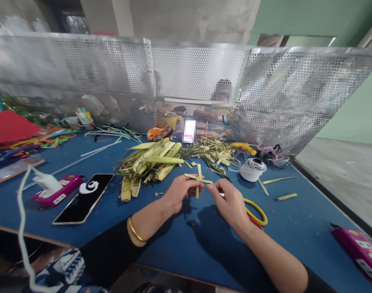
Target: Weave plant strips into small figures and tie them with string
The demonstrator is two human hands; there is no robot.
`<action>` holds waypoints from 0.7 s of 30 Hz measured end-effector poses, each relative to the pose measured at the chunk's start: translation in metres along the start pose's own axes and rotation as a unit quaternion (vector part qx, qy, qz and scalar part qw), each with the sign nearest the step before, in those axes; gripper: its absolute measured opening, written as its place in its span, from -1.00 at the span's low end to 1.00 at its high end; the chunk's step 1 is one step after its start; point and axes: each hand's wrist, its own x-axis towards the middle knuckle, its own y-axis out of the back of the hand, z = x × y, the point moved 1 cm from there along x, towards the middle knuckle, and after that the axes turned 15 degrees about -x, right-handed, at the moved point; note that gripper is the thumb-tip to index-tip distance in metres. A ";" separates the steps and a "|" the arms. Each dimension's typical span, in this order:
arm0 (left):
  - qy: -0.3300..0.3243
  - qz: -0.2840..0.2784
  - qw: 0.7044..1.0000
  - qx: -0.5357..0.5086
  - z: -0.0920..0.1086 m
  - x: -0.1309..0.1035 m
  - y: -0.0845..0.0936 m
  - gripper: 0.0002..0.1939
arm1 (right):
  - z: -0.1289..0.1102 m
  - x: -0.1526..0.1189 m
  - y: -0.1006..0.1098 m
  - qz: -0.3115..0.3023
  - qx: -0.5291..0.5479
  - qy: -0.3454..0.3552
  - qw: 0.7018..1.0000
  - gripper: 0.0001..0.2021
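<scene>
Between my two hands is a small cross of pale green plant strips (199, 178), held just above the blue table. My left hand (180, 193) pinches it from the left side, a gold bangle on the wrist. With closed fingertips, my right hand (227, 199) grips the tip of the cross's right arm. Beyond the hands lie a heap of thick green stalks (152, 162) and a pile of thin shredded leaves (215, 151). Scissors with yellow and red handles (261, 211) rest partly beneath my right hand. A spool of white string (252, 169) stands to the right.
A black-screened phone (85, 199) and a magenta power strip (58, 190) with a white charger lie left. Another magenta power strip (358, 248) sits at the right edge. A perforated metal screen (198, 65) closes off the back, with people behind it. Loose strips (286, 197) lie right.
</scene>
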 end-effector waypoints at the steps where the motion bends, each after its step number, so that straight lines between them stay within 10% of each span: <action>1: 0.006 0.002 1.000 0.014 0.001 0.000 0.000 -0.76 | 0.003 0.003 0.002 0.005 -0.008 -0.012 1.000 -0.66; 6: -0.006 -0.002 0.997 0.071 -0.006 0.000 0.001 -0.70 | 0.005 0.004 -0.006 -0.102 0.018 0.005 0.995 -0.68; 14: -0.076 -0.002 0.988 0.132 -0.013 0.005 0.005 -0.63 | -0.009 -0.005 -0.005 -0.045 0.043 0.096 0.993 -0.66; 21: 0.009 -0.020 0.994 0.107 -0.004 0.007 0.006 -0.57 | 0.015 0.010 -0.018 -0.133 0.293 -0.186 0.928 -0.55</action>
